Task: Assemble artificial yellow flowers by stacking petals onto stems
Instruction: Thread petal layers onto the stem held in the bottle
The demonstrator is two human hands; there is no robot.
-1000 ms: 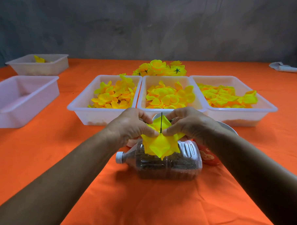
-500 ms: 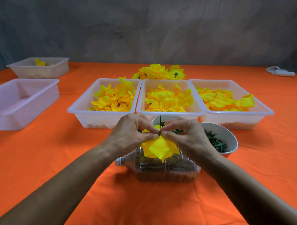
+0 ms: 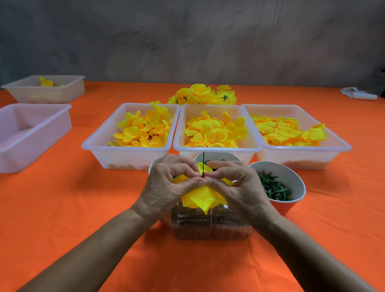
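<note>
Item: part-built yellow flower (image 3: 201,197) on a thin dark stem (image 3: 203,164), held above a clear plastic bottle (image 3: 210,225) lying on the orange tablecloth (image 3: 58,218); left hand (image 3: 167,186) and right hand (image 3: 235,188) both pinch the petal layer at the stem, fingertips nearly touching. Risks, as judged: the stem tip may miss or tear the petal's centre hole if pressed unevenly; layers may bunch or sit crooked. Supply: three petal trays (image 3: 130,153) just behind, green calyx cup (image 3: 279,184) at right.

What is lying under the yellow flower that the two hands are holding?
Under the yellow fabric flower lies a clear plastic bottle on its side, with dark contents, on the orange tablecloth. The flower and both hands cover its top, and its cap is hidden.
</note>
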